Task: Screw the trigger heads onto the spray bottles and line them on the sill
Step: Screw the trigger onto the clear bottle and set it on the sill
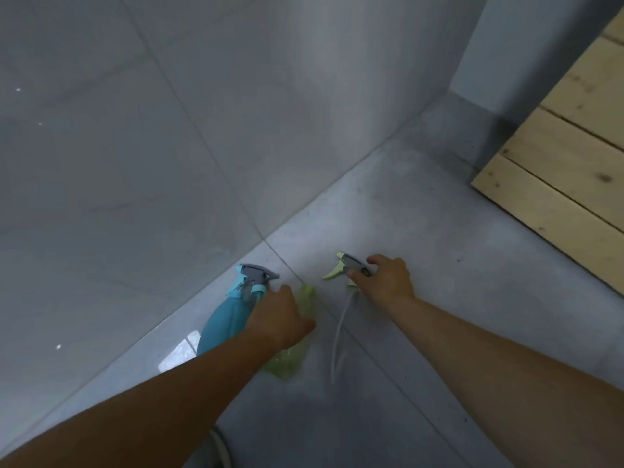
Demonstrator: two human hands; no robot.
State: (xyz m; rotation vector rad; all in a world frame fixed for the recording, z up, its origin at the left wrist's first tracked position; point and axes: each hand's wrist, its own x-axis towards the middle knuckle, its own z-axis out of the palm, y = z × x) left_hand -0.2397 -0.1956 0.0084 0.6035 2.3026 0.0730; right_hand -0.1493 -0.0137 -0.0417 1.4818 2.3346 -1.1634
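A blue spray bottle [224,320] with a blue and grey trigger head on its neck stands on the grey floor close to the glossy wall. Right beside it is a translucent green bottle [293,359] with an open neck. My left hand [278,317] is wrapped around the green bottle's upper part and hides most of it. My right hand [388,280] grips a pale green and grey trigger head [347,266], its nozzle pointing left. Its white dip tube [338,336] hangs down toward the floor, to the right of the green bottle.
A glossy grey tiled wall [135,146] fills the left and top. A pale wooden plank panel [574,146] stands at the right, near the corner. Grey floor [422,214] stretches between it and the bottles.
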